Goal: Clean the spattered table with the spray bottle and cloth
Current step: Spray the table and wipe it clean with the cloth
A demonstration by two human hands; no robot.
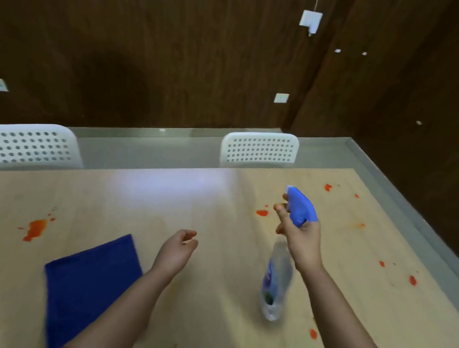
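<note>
Head view: pale wood counter (158, 208) spattered with orange-red stains (36, 228); dark wood-panel walls (152, 45), two white perforated chairs (259, 150) behind. Right hand (300, 240) fingers wrap spray bottle (278, 278), lifted. Left hand (177, 250) fingers loosely curled, empty, beside blue cloth (89, 281) lying flat.

The head camera looks forward and down, close over the table (218, 201).

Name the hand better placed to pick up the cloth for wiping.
Left. The left hand is empty and hangs just right of the blue cloth lying flat on the table. The right hand is farther away and holds the spray bottle.
</note>
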